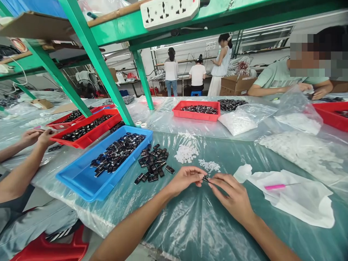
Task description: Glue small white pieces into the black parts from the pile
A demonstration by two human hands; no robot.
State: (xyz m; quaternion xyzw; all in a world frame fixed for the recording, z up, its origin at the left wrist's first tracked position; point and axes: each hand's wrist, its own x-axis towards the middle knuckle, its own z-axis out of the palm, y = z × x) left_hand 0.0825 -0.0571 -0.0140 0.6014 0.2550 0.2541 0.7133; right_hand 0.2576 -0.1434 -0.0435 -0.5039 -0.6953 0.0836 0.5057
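Your left hand (185, 180) and right hand (234, 194) meet fingertip to fingertip, both pinching one small black part (206, 178) between them, low over the desk (195, 224). A loose pile of black parts (152, 163) lies just beyond your left hand.

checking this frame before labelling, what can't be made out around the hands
Head view:
- Small black part: mostly hidden by the fingertips of the left hand and right hand.
- Small white pieces: too small to tell shape.
- Pink tool: tip too thin to see.
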